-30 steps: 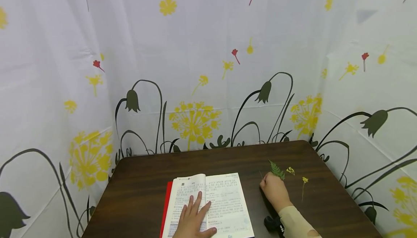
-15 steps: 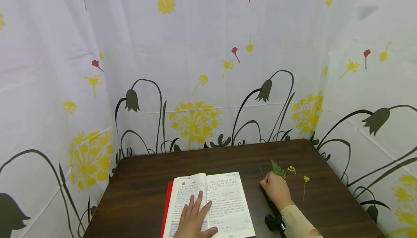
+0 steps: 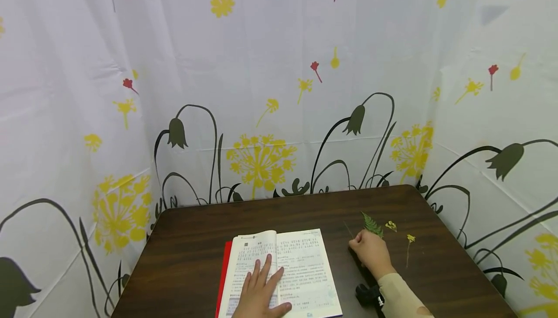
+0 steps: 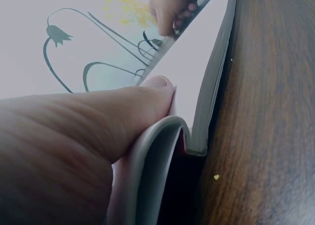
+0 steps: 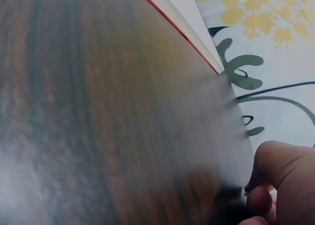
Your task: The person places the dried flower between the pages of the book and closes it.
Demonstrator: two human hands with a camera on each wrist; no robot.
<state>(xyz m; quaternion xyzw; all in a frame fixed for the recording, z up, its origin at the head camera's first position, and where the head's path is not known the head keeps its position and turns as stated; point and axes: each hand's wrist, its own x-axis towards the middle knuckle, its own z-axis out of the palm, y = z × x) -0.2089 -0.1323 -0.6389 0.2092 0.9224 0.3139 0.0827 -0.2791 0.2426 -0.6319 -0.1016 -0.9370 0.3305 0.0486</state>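
An open book (image 3: pixel 301 274) with a red cover edge lies on the table. My left hand (image 3: pixel 260 289) rests spread over its left page and the fold, fingers straight; the left wrist view shows the thumb (image 4: pixel 142 99) on the page by the fold. To the right of the book, my right hand (image 3: pixel 371 255) pinches a thin stem (image 3: pixel 348 229), which pokes out past the fingertips toward the back left. In the right wrist view only a tiny tip shows between the thumb and curled fingers (image 5: pixel 260 201). A green fern leaf (image 3: pixel 370 224) lies just behind this hand.
Two small yellow flower sprigs lie right of my right hand: a short one (image 3: pixel 391 226) and a long-stemmed one (image 3: pixel 410 248). A black wrist strap (image 3: pixel 368 295) sits by the right sleeve. The brown table (image 3: pixel 187 260) backs onto a printed curtain (image 3: pixel 270 66).
The thin stem at my right fingertips shows longer and leans more to the left than before. My right hand has shifted only slightly; the left hand stays on the book.
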